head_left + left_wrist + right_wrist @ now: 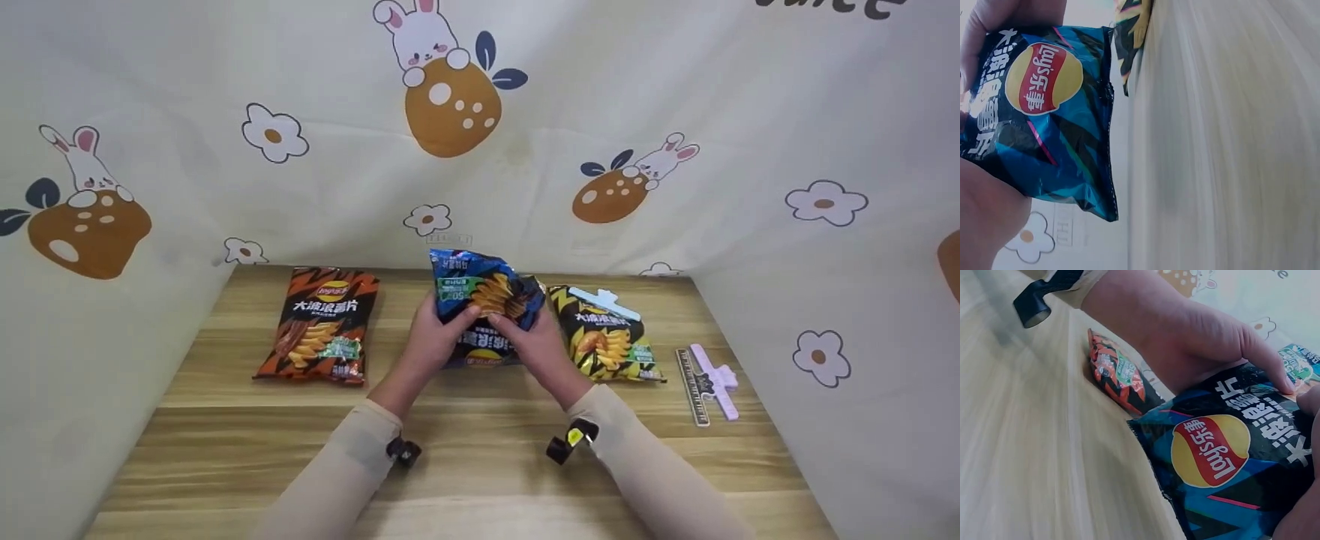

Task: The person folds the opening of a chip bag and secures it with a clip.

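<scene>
Blue-and-black foil chip bag [489, 291], upside down to the person, logo at its six o'clock, is gripped between the left hand [435, 330] and right hand [541, 341], both thumbs on its front, toward the table's twelve o'clock. At nine o'clock from it lies a red bag [316, 326]; at three, a yellow bag [600, 352] wearing a light-blue clip [606, 304]; near four, a purple clip [718, 382] beside a black clip [691, 388], on the wooden table [480, 427]

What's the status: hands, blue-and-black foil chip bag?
Left hand, right hand: both gripping blue bag. Its printing inverted in head view. Yellow-black foil bag beside right hand; nothing visibly blocking.
</scene>
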`<state>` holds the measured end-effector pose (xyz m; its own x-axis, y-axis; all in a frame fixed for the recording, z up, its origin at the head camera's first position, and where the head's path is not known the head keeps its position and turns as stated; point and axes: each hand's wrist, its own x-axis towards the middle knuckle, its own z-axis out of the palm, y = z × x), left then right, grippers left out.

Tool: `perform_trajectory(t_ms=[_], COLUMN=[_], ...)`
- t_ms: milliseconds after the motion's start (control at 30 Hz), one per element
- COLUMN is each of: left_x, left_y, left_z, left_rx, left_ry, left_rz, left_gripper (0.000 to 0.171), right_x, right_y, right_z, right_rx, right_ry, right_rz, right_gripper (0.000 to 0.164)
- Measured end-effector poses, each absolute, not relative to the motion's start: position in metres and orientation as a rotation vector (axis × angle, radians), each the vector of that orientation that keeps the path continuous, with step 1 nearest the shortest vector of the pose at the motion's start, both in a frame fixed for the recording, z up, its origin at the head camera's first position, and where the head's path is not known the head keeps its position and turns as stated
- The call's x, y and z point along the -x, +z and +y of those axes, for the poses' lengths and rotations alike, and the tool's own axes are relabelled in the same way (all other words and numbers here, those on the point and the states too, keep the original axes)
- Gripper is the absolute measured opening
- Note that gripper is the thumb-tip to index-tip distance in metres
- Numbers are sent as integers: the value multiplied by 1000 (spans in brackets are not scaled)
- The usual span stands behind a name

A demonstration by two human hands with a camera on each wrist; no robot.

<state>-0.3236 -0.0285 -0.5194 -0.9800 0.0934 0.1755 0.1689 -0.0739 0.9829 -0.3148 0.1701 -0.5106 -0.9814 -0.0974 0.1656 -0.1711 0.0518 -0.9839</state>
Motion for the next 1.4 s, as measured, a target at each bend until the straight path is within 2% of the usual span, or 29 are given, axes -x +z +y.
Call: perform_trajectory(t_ms=[433,1033,1267,1400], left_x=[322,318,320,319], left_y=[-520,-552,-556,-555], left_z=[-8,-12,-11,-12], left_rx=[508,557,496,489], left_ry=[-2291,-2265,-2300,-2293], left_rz=[-2072,-2192,-2192,-2208], left_gripper=[67,63,58,61], right_x=[302,300,299,299], right_y=[-517,-557,-560,-561], right_z=[199,210,212,212], right_rx=[-481,-432,-430,-420], right_ry=[2167,2151,2174,2184], right_rz=[-2088,-2181,-2191,-2193], right_gripper=[53,67,65,63])
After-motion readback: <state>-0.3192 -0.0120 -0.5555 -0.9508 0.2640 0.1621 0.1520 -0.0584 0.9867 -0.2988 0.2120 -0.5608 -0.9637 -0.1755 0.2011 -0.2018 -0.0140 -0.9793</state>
